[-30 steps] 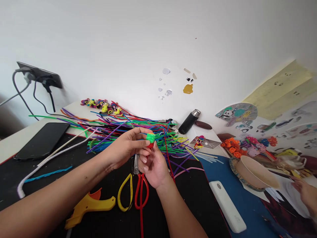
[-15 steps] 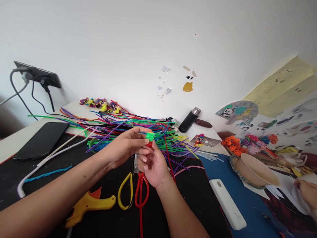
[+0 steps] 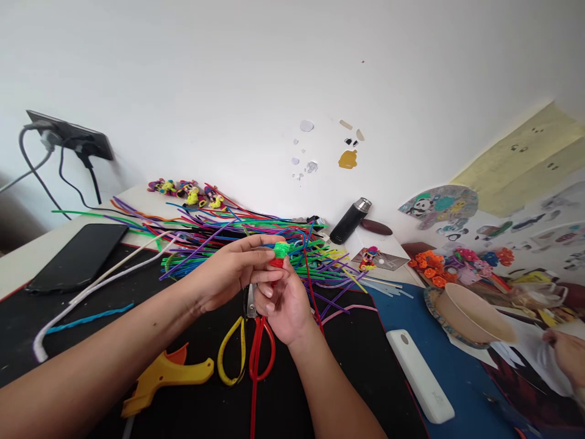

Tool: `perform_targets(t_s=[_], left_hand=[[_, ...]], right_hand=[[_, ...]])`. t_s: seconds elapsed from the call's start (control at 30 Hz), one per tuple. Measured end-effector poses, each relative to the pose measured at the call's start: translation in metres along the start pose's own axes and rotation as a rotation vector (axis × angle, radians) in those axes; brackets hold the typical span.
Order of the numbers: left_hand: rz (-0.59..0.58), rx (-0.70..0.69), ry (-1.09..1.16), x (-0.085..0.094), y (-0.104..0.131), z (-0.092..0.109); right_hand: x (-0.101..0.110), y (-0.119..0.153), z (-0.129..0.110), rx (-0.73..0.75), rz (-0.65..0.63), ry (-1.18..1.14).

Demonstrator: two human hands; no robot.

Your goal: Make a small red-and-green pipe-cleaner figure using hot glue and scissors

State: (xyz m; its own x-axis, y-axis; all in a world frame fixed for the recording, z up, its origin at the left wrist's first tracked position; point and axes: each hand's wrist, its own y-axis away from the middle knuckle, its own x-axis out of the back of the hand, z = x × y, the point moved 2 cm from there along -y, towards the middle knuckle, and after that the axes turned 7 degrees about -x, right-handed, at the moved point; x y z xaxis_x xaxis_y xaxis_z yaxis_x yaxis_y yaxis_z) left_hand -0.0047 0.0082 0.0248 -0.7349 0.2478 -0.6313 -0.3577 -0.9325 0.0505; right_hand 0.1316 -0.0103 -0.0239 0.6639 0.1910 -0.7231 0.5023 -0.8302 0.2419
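Left hand [image 3: 237, 267] and right hand [image 3: 287, 310] both had the green-red bit [image 3: 281, 250] pinched between their fingertips, probably to keep something that small steady, while scissors [image 3: 251, 309] lay below the hands and stems [image 3: 196, 257] beyond, I guess for easy reach

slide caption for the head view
Left hand and right hand hold a small green-and-red piece in front of heaped, colourful pipe cleaners.

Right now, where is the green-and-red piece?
Near the head view's centre, the piece is held by the left hand and right hand, above the scissors.
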Motion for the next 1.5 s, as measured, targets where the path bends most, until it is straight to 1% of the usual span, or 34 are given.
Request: perform_targets(t_s=[0.2,0.43,0.67,0.93,1.27,1.5], left_hand=[[-0.006,0.0,0.013,0.0013,0.0007,-0.0008],[-0.027,-0.006,-0.032,0.0006,0.0009,-0.0007],[-0.042,-0.015,-0.036,0.0016,-0.0006,-0.0028],[-0.002,-0.032,-0.031,0.0011,-0.0014,-0.0041],[-0.022,-0.038,-0.052,0.0046,-0.0028,-0.0066],[-0.013,-0.039,-0.046,0.002,-0.0028,-0.0053]], right_hand=[[-0.0014,0.001,-0.0014,0.007,0.014,-0.003],[0.0042,-0.0021,0.001,-0.009,0.012,-0.035],[0.0007,-0.0018,0.0003,-0.024,0.025,-0.022],[0.0025,-0.002,0.0007,-0.015,0.009,-0.02],[0.0028,-0.0022,0.0015,-0.024,0.008,-0.024],[0.0025,-0.0017,0.0017,-0.032,0.011,-0.035]])
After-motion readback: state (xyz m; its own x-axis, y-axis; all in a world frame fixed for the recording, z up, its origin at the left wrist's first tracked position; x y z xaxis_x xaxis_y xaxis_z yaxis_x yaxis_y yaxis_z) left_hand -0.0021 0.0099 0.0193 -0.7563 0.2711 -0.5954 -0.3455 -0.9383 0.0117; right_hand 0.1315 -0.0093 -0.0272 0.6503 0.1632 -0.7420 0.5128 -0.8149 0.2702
